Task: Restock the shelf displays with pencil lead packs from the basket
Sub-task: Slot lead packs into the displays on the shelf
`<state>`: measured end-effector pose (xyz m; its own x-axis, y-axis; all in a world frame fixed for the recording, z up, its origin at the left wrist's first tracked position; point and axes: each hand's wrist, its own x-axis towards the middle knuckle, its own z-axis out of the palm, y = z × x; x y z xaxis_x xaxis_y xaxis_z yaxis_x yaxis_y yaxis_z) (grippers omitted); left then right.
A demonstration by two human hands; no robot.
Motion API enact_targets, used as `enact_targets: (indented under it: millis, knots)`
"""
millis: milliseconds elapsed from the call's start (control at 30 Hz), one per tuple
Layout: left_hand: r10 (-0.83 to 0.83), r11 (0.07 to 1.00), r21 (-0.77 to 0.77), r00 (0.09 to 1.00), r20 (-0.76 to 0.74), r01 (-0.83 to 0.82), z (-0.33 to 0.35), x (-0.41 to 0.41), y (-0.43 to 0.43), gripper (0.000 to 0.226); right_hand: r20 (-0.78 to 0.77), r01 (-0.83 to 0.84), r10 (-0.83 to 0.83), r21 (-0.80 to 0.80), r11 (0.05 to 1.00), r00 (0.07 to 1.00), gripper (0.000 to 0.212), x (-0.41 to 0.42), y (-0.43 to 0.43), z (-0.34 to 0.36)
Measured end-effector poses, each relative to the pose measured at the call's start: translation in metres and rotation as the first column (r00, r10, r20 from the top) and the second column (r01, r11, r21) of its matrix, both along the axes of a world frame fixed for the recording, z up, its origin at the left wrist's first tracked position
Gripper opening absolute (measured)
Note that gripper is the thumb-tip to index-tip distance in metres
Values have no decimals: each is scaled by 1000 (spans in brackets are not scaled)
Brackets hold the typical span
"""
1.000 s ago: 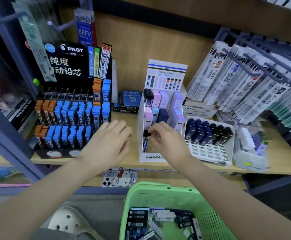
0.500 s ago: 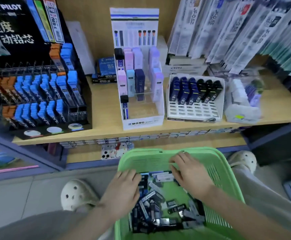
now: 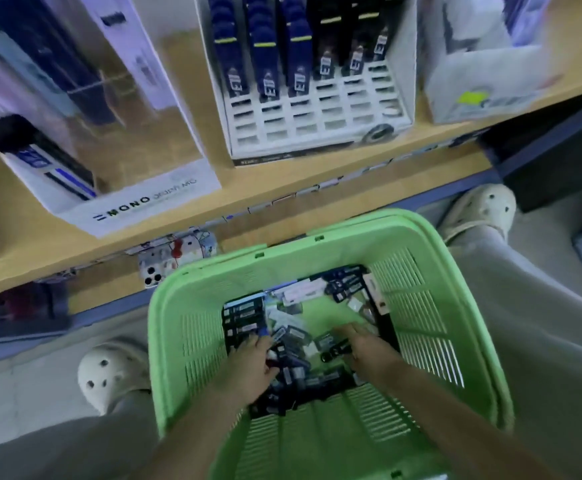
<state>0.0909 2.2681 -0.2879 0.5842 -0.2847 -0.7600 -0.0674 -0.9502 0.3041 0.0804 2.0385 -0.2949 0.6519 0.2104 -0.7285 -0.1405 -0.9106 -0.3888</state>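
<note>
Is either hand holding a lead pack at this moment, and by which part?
Cannot tell: left hand and right hand lie among the packs in the basket, grip blurred.

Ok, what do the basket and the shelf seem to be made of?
Basket: moulded plastic, matte green, judging by its slotted walls and rolled rim. Shelf: pale wood or wood-look laminate, smooth; the blur hides any grain, so either is possible.

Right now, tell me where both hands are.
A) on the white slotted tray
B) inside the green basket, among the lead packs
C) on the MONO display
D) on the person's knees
B: the left hand and right hand both reach down into the green basket, onto the loose lead packs at its bottom.
</note>
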Motion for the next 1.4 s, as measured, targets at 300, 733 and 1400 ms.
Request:
enact_targets:
  millis: [300, 733, 1400]
  knots:
    - [352, 935, -10, 931, -102, -355, -41, -6, -11, 62, 0, -115, 115, -3, 993, 993, 62, 6, 4, -44]
    - [705, 688, -104, 696, -136, -718, -48, -6, -31, 13, 59, -157, 167, -142, 977, 984, 24, 17, 1, -71]
    - [930, 155, -305, 243, -276, -940, 37, 7, -39, 37, 0, 339, -377, 441, 831, 926, 14, 14, 61, 15]
